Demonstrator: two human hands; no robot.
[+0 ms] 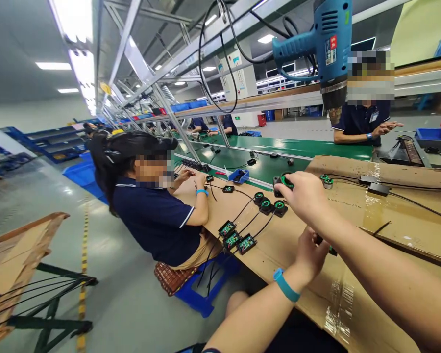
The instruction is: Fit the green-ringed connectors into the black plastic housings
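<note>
Two hands at the cardboard-covered bench point(353, 235). Right hand point(305, 196) reaches out over the bench, fingers closed on a black round part with green ring point(284, 181). Left hand point(310, 252), blue wristband point(285, 285), sits nearer the bench's front edge, curled around a small dark piece, mostly hidden. Three wired green boards point(237, 239) lie left of it. Blue heat gun point(325, 44) hangs above the bench

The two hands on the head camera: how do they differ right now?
The right hand reaches far out over the cardboard-covered bench and grips a black round part with a green ring. The left hand stays close in, lower, closed around a small dark piece that is mostly hidden. Only the left wrist wears a blue band. Both are bare.
</note>
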